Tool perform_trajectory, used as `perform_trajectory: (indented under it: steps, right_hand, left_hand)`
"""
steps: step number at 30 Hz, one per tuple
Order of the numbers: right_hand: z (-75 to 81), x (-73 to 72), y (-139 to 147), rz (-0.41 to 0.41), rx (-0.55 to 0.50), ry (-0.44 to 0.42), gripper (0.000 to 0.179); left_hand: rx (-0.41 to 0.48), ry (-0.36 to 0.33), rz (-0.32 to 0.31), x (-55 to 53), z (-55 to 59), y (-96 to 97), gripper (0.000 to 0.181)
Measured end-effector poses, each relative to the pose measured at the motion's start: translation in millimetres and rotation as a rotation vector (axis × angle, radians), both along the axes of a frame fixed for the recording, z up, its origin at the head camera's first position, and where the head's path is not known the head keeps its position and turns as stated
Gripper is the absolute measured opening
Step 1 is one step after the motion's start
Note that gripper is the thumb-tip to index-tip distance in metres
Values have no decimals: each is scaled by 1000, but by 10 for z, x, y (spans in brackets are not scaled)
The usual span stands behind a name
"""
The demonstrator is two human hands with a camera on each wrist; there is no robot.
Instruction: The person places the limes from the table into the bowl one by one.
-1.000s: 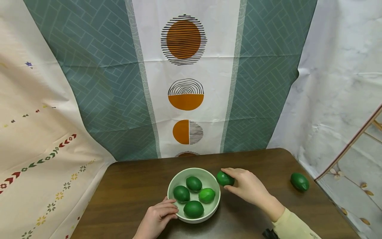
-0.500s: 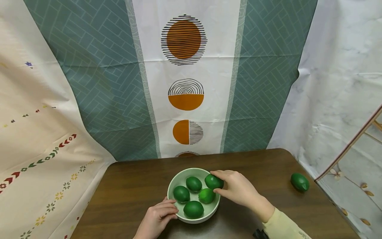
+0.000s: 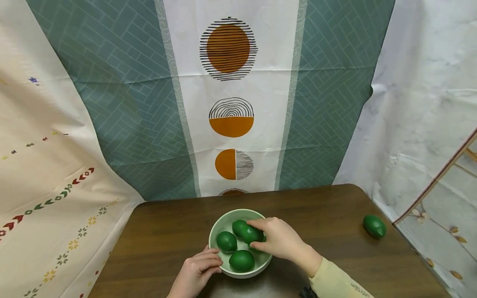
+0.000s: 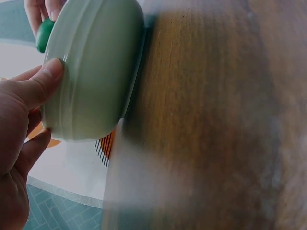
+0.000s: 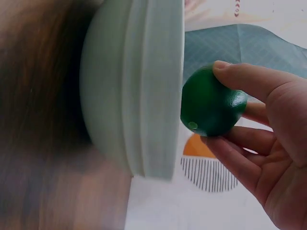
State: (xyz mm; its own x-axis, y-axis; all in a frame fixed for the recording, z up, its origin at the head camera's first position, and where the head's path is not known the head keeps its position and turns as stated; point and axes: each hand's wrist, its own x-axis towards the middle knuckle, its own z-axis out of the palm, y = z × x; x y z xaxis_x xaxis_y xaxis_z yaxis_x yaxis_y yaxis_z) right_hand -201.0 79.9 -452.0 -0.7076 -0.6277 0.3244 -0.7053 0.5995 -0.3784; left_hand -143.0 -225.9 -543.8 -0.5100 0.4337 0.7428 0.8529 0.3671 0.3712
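My right hand (image 3: 281, 242) pinches a dark green lime (image 5: 211, 103) between thumb and fingers, over the pale green bowl (image 3: 232, 216). In the right wrist view the lime shows just above the bowl's rim. My left hand (image 3: 195, 273) grips the bowl at its near left rim, with the thumb (image 4: 50, 72) against the outer wall. Inside the bowl lie a lime (image 3: 226, 241) at the left and another lime (image 3: 242, 261) at the front. A lime (image 3: 237, 226) at the back is partly covered by the held one. A brighter lime is mostly hidden beneath my right hand.
A single lime (image 3: 374, 227) lies near the right edge of the brown wooden table (image 3: 320, 207). Patterned cloths hang behind the table (image 3: 246, 91) and along both sides. A small black object shows beside the right sleeve (image 3: 331, 279).
My right hand has carried its lime leftward, from beside the bowl across the rim to above the limes inside. The left hand and the bowl have stayed in place.
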Motion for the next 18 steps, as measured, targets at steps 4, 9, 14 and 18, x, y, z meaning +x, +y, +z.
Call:
perform_trajectory:
  steps: [4,9,14,18]
  right_hand:
    - [-29,-21,-97,-10,30,-21,55]
    - [-52,-38,-193,-31,64,-59,53]
    - [-71,-57,-269,-49,103,-68,53]
    - [-96,-66,-310,-61,124,-61,54]
  left_hand:
    - [-1,-4,3,-2,-5,-1,30]
    - [-2,-11,3,2,-1,-3,30]
    - [-5,-9,6,3,5,-5,30]
    - [-5,-12,11,10,21,3,29]
